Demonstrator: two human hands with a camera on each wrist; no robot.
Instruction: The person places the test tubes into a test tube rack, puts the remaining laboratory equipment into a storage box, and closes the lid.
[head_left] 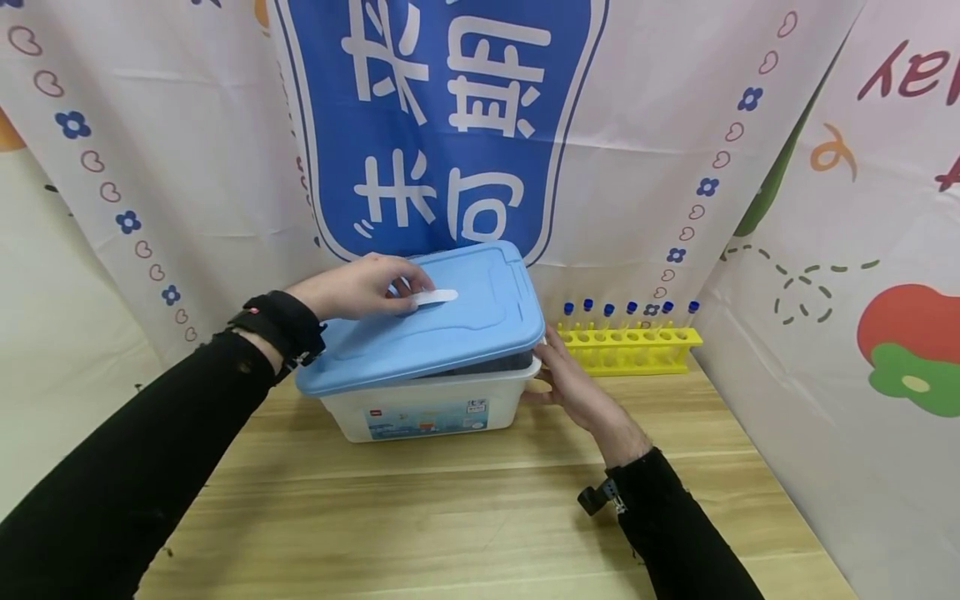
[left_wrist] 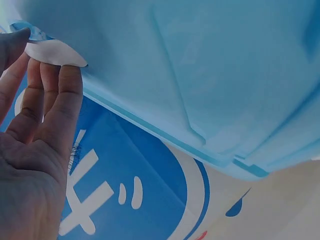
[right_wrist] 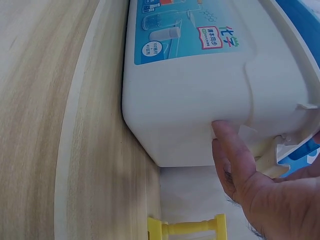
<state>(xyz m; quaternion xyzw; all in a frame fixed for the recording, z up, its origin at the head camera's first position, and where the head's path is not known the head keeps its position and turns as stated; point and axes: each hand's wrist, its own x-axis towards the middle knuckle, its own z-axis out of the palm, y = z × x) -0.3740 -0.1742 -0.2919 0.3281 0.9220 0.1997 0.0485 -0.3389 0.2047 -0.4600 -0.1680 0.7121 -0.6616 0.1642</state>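
A white storage box [head_left: 442, 412] with a picture label on its front stands on the table. Its light blue lid [head_left: 480, 333] lies askew and tilted over the top, leaving a dark gap under the front right edge. My left hand [head_left: 365, 286] grips the white handle [head_left: 437, 297] in the middle of the lid. In the left wrist view, the fingers curl under that handle, the thumb above. At the box's right end, my right hand [head_left: 573, 387] touches the wall with extended fingers [right_wrist: 232, 147], close to a latch [right_wrist: 274, 157] below the rim.
A yellow rack [head_left: 630, 354] holding several blue-capped tubes stands right of the box, near the back. Behind it hangs a white cloth [head_left: 637, 183] with a blue printed panel. The wooden table [head_left: 420, 517] reaches forward from the box.
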